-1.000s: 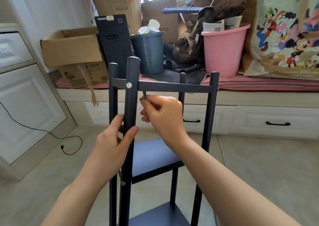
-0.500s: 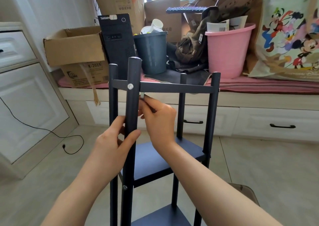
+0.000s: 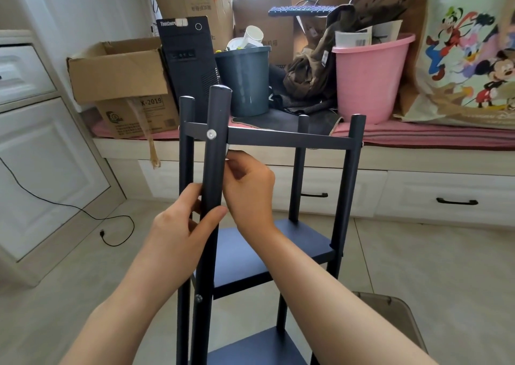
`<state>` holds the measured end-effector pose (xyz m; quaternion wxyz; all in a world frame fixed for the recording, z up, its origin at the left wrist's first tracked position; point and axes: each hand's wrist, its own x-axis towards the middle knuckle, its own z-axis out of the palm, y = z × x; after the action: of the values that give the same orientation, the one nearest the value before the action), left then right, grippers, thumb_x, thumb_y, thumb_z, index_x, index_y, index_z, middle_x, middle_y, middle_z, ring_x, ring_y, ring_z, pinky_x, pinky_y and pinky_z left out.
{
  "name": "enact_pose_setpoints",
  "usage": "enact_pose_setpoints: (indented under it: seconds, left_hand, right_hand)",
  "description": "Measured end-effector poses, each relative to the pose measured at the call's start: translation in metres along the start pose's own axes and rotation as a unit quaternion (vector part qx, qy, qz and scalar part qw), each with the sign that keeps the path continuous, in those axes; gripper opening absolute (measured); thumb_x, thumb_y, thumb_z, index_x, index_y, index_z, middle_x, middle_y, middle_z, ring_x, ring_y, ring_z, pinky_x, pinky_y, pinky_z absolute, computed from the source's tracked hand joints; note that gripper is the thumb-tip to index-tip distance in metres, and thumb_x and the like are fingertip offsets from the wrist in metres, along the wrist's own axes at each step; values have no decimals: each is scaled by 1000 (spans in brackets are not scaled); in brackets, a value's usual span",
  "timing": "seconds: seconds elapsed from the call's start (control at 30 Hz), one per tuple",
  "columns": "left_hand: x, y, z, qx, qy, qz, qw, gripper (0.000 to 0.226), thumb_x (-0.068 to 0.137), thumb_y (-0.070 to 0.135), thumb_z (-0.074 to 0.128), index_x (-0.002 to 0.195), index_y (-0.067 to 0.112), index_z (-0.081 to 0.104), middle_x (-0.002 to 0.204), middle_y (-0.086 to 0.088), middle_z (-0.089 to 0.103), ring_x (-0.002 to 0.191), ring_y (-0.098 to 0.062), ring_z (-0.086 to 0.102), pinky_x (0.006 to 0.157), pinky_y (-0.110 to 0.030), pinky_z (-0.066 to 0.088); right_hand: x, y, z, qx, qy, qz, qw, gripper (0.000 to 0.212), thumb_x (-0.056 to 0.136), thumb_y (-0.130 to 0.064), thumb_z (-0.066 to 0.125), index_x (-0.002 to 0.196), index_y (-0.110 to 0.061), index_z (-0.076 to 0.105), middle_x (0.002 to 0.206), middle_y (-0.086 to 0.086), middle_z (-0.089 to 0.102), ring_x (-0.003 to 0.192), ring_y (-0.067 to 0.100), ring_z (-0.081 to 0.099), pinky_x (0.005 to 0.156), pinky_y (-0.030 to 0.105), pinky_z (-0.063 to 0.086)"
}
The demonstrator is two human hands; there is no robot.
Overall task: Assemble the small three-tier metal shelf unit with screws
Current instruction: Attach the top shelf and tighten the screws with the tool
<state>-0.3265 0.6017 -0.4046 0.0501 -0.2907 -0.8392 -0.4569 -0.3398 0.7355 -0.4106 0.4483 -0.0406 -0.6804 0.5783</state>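
Shelf unit (image 3: 292, 139): matte black metal, round posts.
Left hand (image 3: 181, 231): gripped nearest post (image 3: 213, 175).
Right hand (image 3: 250, 189): pinched small silvery tool (image 3: 228, 148) beside post.
Screw (image 3: 211, 134): shiny, round-headed.

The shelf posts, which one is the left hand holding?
The nearest post, the thick-looking one with the silver screw near its top. The left hand grips it; the other three posts are untouched.

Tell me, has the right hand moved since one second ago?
Yes. The right hand went left toward the front post, now touching it just under the screw.
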Motion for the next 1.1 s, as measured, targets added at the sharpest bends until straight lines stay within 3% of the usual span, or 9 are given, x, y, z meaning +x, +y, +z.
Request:
enact_pose_setpoints:
  seconds: [0.13, 0.23, 0.37, 0.5, 0.67, 0.77, 0.83, 1.0, 1.1]
  left_hand:
    - [-1, 1, -2, 2, -1, -2, 1000, 8, 93, 42, 58, 95, 46, 51, 91, 9, 65, 69, -18, 67, 67, -41, 59]
    - [-2, 3, -2, 4, -5, 1, 1000, 9, 93, 43, 57, 93, 48, 50, 91, 9, 65, 68, -17, 66, 64, -35, 57]
    - [-3, 4, -2, 9, -10, 5, 1000, 11, 93, 44, 57, 93, 51, 48, 91, 10, 64, 71, -13, 66, 65, -33, 57]
    - [-4, 6, -1, 16, -15, 12, 1000, 18, 95, 42, 57, 92, 55, 46, 93, 13, 62, 74, -13, 67, 66, -28, 58]
    - [-5, 7, 0, 16, -19, 10, 1000, 16, 94, 46, 57, 92, 57, 45, 93, 18, 61, 75, -3, 65, 59, -18, 50]
    - [-5, 8, 1, 17, -21, 11, 1000, 17, 94, 46, 57, 92, 57, 45, 92, 18, 61, 77, 0, 65, 58, -16, 48]
    - [-6, 9, 1, 19, -22, 14, 999, 18, 94, 47, 57, 93, 59, 44, 93, 17, 62, 77, -1, 65, 60, -18, 50]
    - [-6, 8, 1, 14, -23, 13, 1000, 14, 93, 48, 56, 99, 54, 45, 96, 17, 62, 75, -10, 67, 66, -24, 56]
    - [-6, 8, 1, 11, -28, 11, 999, 17, 94, 46, 57, 101, 54, 44, 97, 17, 62, 78, -13, 68, 69, -27, 58]
  right_hand:
    - [0, 1, -12, -58, -55, 15, 997, 12, 94, -9, 60, 97, -7, 72, 74, 2, 70, 69, 11, 64, 69, 27, 54]
    - [3, -5, -25, -80, -87, 35, 992, 19, 98, -14, 57, 101, -8, 75, 71, -3, 67, 66, 7, 60, 71, 25, 51]
    - [5, -18, -39, -74, -114, 74, 988, 24, 98, -19, 59, 85, -6, 74, 65, -6, 65, 61, 5, 56, 69, 24, 49]
    - [-3, -31, -49, -75, -154, 79, 982, 20, 97, -17, 60, 85, -10, 75, 64, -2, 65, 57, 4, 55, 64, 20, 48]
    - [-4, -46, -56, -102, -130, 45, 985, 44, 94, -15, 63, 51, -15, 53, 46, -5, 39, 51, 9, 34, 53, 25, 32]
    - [1, -49, -60, -95, -109, 37, 989, 35, 93, -16, 65, 63, 3, 63, 57, 21, 49, 60, 33, 44, 58, 37, 42]
    - [4, -48, -63, -109, -109, 31, 988, 30, 93, -17, 65, 74, 7, 68, 67, 27, 56, 68, 39, 52, 65, 39, 46]
    - [8, -47, -66, -142, -110, 21, 983, 28, 93, -17, 65, 72, 0, 72, 62, 20, 61, 68, 35, 56, 64, 33, 43]
    - [7, -44, -64, -149, -102, 12, 984, 26, 93, -18, 65, 74, -5, 75, 60, 11, 65, 60, 22, 59, 61, 24, 45]
